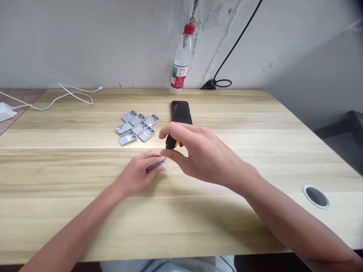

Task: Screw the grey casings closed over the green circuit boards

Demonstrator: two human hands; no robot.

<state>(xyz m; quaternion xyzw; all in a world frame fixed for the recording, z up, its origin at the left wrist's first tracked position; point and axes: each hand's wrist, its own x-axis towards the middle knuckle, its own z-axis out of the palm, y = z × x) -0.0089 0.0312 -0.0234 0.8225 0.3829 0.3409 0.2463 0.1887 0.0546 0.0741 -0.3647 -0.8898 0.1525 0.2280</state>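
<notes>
My left hand [141,170] is closed around a small grey plastic case [155,165], holding it at the tabletop with one rounded end showing. In my right hand [195,151] is a screwdriver with a black and yellow handle [171,142]. Its thin metal shaft slants down, and the tip meets the exposed end of the case. Whether a screw sits under the tip is too small to tell. Beyond my left hand lie several grey plastic shells [138,126], hollow side up, some overlapping.
A black phone [181,111] lies behind my right hand. Against the wall stands a plastic bottle [180,70] with a red cap, beside a coiled black cable [211,84]. A white charging cable [70,92] runs across the far left. At right is a round table grommet [316,196].
</notes>
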